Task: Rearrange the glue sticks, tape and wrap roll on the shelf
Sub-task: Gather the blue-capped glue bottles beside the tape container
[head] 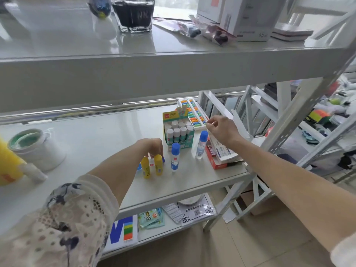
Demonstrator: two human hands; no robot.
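Observation:
Two yellow glue sticks [152, 166] stand side by side on the middle shelf [96, 132]. My left hand [152, 147] reaches down over them, fingertips curled on their tops. A blue-capped glue bottle [175, 158] stands just right of them, and a second one [201, 144] further right. Behind them a green display box [179, 130] holds several white-capped glue sticks. My right hand [219, 128] hovers above the second bottle, fingers loosely curled, holding nothing. A white tape roll [36, 147] with a green core sits at the far left, beside a yellow roll [9, 164].
A colourful abacus [193, 112] lies behind the box. Red and white flat boxes [219, 153] are stacked at the shelf's right end. The upper shelf [173, 68] overhangs closely. Packets and papers [154, 218] lie on the lower shelf. A slanted metal upright [289, 116] stands at right.

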